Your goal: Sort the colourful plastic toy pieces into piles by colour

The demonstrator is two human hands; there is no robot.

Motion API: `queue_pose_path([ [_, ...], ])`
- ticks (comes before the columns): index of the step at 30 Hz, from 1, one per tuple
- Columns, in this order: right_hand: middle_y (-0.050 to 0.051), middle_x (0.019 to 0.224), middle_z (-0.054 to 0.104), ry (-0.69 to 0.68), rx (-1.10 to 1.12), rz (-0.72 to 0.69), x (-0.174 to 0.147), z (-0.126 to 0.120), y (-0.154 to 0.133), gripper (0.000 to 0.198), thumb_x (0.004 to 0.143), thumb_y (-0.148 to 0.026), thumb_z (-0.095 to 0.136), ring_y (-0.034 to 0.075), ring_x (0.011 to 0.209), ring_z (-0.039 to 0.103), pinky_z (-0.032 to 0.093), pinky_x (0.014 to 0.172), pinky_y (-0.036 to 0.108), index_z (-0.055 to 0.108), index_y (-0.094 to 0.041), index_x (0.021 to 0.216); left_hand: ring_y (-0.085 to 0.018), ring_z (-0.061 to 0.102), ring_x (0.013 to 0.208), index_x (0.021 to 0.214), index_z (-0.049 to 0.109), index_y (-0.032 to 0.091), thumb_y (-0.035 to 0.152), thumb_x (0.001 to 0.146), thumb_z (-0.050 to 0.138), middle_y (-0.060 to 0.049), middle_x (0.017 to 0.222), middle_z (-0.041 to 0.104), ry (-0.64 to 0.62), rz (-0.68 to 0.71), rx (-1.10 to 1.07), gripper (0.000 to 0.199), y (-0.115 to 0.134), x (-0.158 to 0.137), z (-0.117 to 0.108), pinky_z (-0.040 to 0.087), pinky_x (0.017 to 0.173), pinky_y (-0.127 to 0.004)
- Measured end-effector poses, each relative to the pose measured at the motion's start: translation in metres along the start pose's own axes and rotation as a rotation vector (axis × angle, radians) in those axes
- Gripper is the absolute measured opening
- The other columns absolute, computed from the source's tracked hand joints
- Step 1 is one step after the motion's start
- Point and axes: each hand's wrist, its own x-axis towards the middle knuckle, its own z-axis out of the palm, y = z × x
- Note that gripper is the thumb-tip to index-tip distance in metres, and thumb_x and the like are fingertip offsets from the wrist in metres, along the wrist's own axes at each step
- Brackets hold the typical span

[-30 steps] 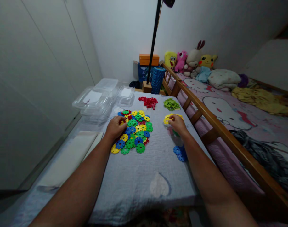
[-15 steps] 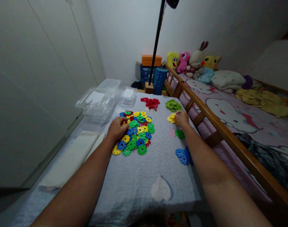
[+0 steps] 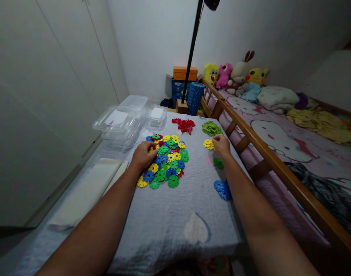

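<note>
A mixed pile of notched plastic discs (image 3: 173, 164) in blue, green, yellow and red lies mid-table. At its left edge rests my left hand (image 3: 143, 156), thumb and bent fingers apart, with a yellow piece showing between them. My right hand (image 3: 222, 146) is beside a small group of yellow notched discs (image 3: 208, 144), its fingertips pinched together. Whatever the pinch holds is hidden. Green discs (image 3: 218, 163) lie just below that hand, and blue discs (image 3: 221, 188) sit beside my right forearm, partly covered by it.
Red pieces (image 3: 183, 125) and light-green discs (image 3: 211, 128) form separate heaps at the far side. Clear plastic boxes (image 3: 114, 119) stand at the left, behind a folded cream cloth (image 3: 87, 191). A wooden bed rail (image 3: 250, 142) runs along the right; a black pole (image 3: 190, 53) rises behind.
My right hand has shifted very slightly at the yellow discs, and its fingertips sit closer together. The left hand stays at the mixed pile. The view has moved slightly.
</note>
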Motion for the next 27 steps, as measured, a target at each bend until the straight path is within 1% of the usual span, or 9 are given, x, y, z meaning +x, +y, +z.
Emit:
queue_pose_path([
  [3,0.003,0.082,0.072,-0.109,0.053,-0.080,-0.020,0.002,-0.015,0.013,0.077,-0.017,0.058,0.018,0.078,0.063,0.044,0.072,0.027,0.071,-0.017,0.081,-0.028,0.064,0.101,0.094,0.070,0.019,0.038,0.078,0.057,-0.010,0.103,0.068,-0.001,-0.001,0.008,0.028,0.000,0.000,0.000,0.050,0.097,-0.043],
  [7,0.003,0.083,0.071,-0.377,0.076,-0.247,-0.057,0.016,-0.034,0.013,0.080,-0.016,0.059,0.017,0.078,0.063,0.045,0.074,0.027,0.072,-0.017,0.084,-0.027,0.064,0.100,0.093,0.069,0.020,0.038,0.078,0.057,-0.009,0.103,0.068,-0.005,0.002,0.002,0.027,0.000,0.000,0.000,0.050,0.097,-0.042],
  [8,0.003,0.086,0.071,-0.420,0.069,-0.290,-0.066,0.021,-0.037,0.013,0.081,-0.016,0.060,0.017,0.080,0.063,0.046,0.077,0.028,0.072,-0.017,0.086,-0.027,0.064,0.101,0.093,0.069,0.020,0.038,0.078,0.057,-0.009,0.103,0.068,-0.004,0.003,-0.001,0.026,0.000,0.000,0.000,0.050,0.097,-0.042],
  [10,0.005,0.094,0.071,-0.447,0.036,-0.367,-0.082,0.030,-0.040,0.016,0.083,-0.016,0.062,0.018,0.087,0.063,0.047,0.083,0.029,0.074,-0.017,0.093,-0.027,0.064,0.101,0.093,0.069,0.020,0.038,0.078,0.057,-0.009,0.103,0.068,0.000,0.006,-0.005,0.026,0.000,0.000,0.000,0.050,0.097,-0.042],
  [14,0.008,0.104,0.067,-0.422,-0.068,-0.458,-0.101,0.043,-0.041,0.024,0.084,-0.018,0.066,0.021,0.101,0.059,0.044,0.095,0.032,0.074,-0.017,0.107,-0.027,0.064,0.100,0.093,0.069,0.020,0.039,0.078,0.058,-0.009,0.102,0.068,0.010,0.007,-0.009,0.027,0.000,0.000,0.000,0.050,0.097,-0.042],
  [17,0.009,0.104,0.064,-0.436,-0.123,-0.463,-0.105,0.047,-0.041,0.025,0.083,-0.019,0.068,0.022,0.104,0.056,0.043,0.095,0.033,0.072,-0.017,0.107,-0.027,0.064,0.099,0.093,0.069,0.020,0.039,0.077,0.057,-0.009,0.102,0.068,0.011,0.002,-0.008,0.028,-0.001,0.000,0.001,0.051,0.096,-0.043],
  [21,0.006,0.100,0.064,-0.420,-0.062,-0.426,-0.105,0.045,-0.041,0.020,0.078,-0.016,0.069,0.020,0.098,0.056,0.043,0.089,0.030,0.069,-0.018,0.098,-0.027,0.063,0.098,0.093,0.069,0.020,0.040,0.078,0.057,-0.009,0.102,0.068,0.006,0.003,-0.001,0.029,-0.001,0.000,0.001,0.050,0.096,-0.042],
  [24,0.002,0.087,0.064,-0.447,0.047,-0.364,-0.100,0.035,-0.043,0.009,0.079,-0.016,0.063,0.017,0.084,0.057,0.042,0.079,0.029,0.066,-0.019,0.086,-0.027,0.063,0.100,0.094,0.069,0.019,0.040,0.078,0.057,-0.009,0.102,0.068,0.006,0.006,0.004,0.029,0.000,0.000,0.000,0.050,0.097,-0.042],
  [27,-0.001,0.076,0.063,-0.462,0.150,-0.304,-0.089,0.015,-0.040,0.006,0.078,-0.019,0.059,0.016,0.073,0.055,0.041,0.072,0.028,0.065,-0.019,0.080,-0.027,0.063,0.100,0.096,0.070,0.019,0.040,0.078,0.056,-0.009,0.103,0.068,-0.004,0.004,0.013,0.030,0.001,0.000,0.000,0.049,0.098,-0.042],
])
